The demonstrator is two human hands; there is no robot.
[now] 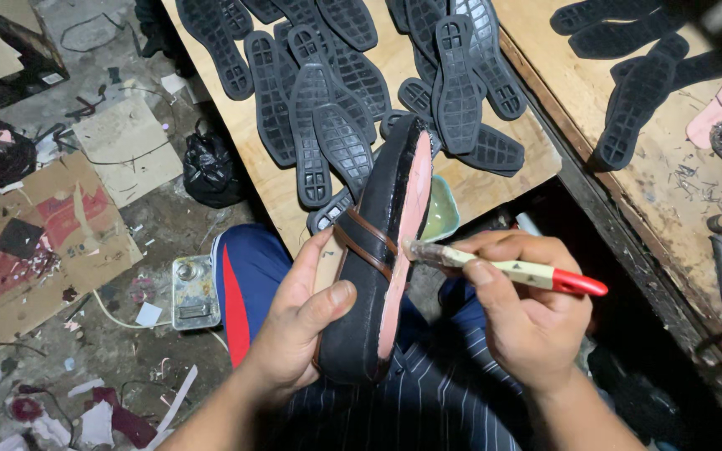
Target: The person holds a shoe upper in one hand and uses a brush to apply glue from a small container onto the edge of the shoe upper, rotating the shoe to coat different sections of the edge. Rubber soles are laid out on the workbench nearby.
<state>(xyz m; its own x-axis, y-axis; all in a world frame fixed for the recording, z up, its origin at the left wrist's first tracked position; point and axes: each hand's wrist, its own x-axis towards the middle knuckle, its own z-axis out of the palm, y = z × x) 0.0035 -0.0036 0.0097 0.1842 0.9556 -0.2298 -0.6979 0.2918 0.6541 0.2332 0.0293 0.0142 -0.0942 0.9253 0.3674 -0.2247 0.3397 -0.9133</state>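
Over the lap | left hand (298, 321) is gripping black shoe (378, 250), fingers wrapped, long axis pointing away | right hand (520, 313) is pinching brush (503, 267), bristles touching pink sole edge from the right.

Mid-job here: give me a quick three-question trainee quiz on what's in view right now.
1. True or false: the left hand grips the black shoe.
2. What does the right hand hold? A) scissors B) brush C) hammer
3. The brush bristles touch the shoe's ____ underside.
Bonus context: rubber soles lie on the wooden board.

Key: 1 true; 2 B; 3 pink.
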